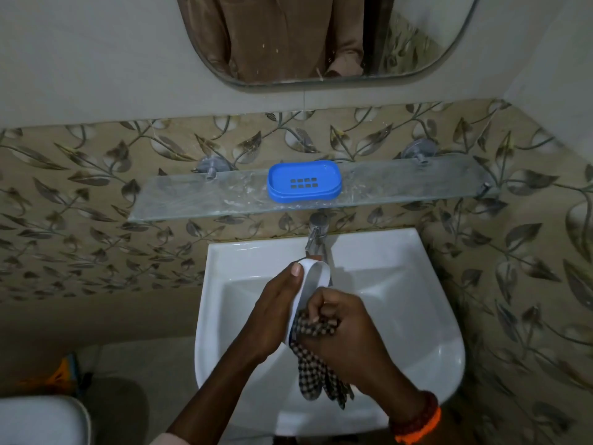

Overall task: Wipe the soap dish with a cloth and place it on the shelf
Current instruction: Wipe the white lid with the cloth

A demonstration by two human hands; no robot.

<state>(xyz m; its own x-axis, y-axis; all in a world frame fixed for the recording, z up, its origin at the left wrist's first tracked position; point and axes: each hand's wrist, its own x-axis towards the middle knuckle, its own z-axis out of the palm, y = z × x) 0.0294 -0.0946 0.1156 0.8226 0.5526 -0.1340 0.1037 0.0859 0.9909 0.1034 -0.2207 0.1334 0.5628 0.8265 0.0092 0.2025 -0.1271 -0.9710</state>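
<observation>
My left hand (272,308) holds the white soap dish (309,292) on edge over the basin, fingers laid long along its back and one fingertip hooked over the rim at the top. My right hand (340,329) is bunched into a fist around the checked cloth (313,364), pressing a wad of it against the inner face of the dish, while the loose tail of the cloth hangs down toward six o'clock. On that wrist sit a string of dark red beads and an orange band (417,422). Both hands hover above the white sink (417,309), and just past the dish at twelve o'clock the chrome tap (316,236) sticks out from the leaf-patterned tiles (96,203). Further out at twelve o'clock runs the glass shelf (192,197), streaked and cloudy, with a blue slotted soap tray (304,181) resting near its middle. Beyond that, still at twelve, the lower edge of a mirror (321,36) shows brown clothing. Down at eight o'clock, a white curved thing (41,422) sits in the corner; I cannot tell what it is.
</observation>
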